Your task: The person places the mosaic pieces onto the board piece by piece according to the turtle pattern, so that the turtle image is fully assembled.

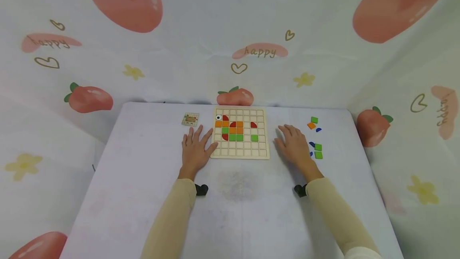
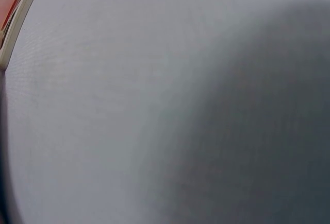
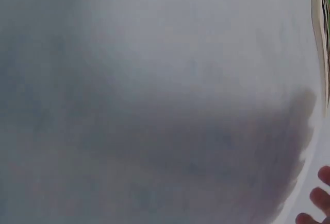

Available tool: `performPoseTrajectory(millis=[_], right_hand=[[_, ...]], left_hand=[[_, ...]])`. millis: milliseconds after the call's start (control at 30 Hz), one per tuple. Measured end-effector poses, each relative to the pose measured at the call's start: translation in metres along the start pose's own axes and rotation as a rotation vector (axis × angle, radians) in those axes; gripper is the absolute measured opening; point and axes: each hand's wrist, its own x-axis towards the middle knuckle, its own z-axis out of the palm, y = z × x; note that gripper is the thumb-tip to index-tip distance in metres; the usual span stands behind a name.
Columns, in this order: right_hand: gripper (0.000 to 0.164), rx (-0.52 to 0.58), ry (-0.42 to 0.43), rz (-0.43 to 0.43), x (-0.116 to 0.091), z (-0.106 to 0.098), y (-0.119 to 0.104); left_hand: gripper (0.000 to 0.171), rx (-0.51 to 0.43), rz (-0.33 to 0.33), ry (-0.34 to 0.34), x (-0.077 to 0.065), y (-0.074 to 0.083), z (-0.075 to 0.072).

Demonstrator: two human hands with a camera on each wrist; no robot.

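A square wooden grid board lies toward the back of the white table, several of its cells filled with red, orange and green pieces and one eye piece at upper left. My left hand is spread flat at the board's left edge, thumb and index fingertip right at the rim. To the right of the board, my right hand hovers over the table with fingers loosely bent and nothing held. In the right wrist view only a few fingertips show at the lower right corner.
A small pattern card lies left of the board. Right of my right hand are loose green squares, an orange square and blue pieces, some partly hidden by the hand. Patterned cloth rises behind the table.
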Motion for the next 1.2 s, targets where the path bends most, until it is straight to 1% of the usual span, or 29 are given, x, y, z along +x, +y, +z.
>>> performPoseTrajectory(millis=[167,267,500,633,733,967,1100,1200], right_hand=[[0.071,0.026,-0.009,0.062,-0.008,-0.004,0.020],[0.076,0.042,-0.004,0.090,-0.012,-0.008,0.034],[0.078,0.084,0.042,0.128,-0.026,-0.015,0.067],[0.078,0.078,0.013,0.191,-0.033,-0.017,0.080],[0.073,0.103,-0.002,0.247,-0.038,-0.019,0.086],[0.057,0.275,0.010,0.367,-0.040,-0.025,0.094],[0.042,0.296,0.017,0.383,-0.040,-0.025,0.097],[0.036,0.302,0.041,0.362,-0.041,-0.023,0.098]], left_hand=[[0.069,0.007,0.000,0.001,-0.001,0.000,0.001],[0.069,0.007,0.004,0.004,-0.001,-0.001,0.000],[0.069,0.004,-0.001,-0.016,-0.002,-0.001,-0.003],[0.069,-0.007,-0.007,-0.034,-0.002,0.000,-0.005],[0.069,-0.015,-0.009,-0.041,-0.002,0.000,-0.004],[0.070,-0.011,-0.015,-0.039,-0.001,0.000,-0.002],[0.070,-0.012,-0.009,-0.036,0.000,0.001,-0.002],[0.070,-0.009,-0.007,-0.033,0.000,0.001,-0.002]])
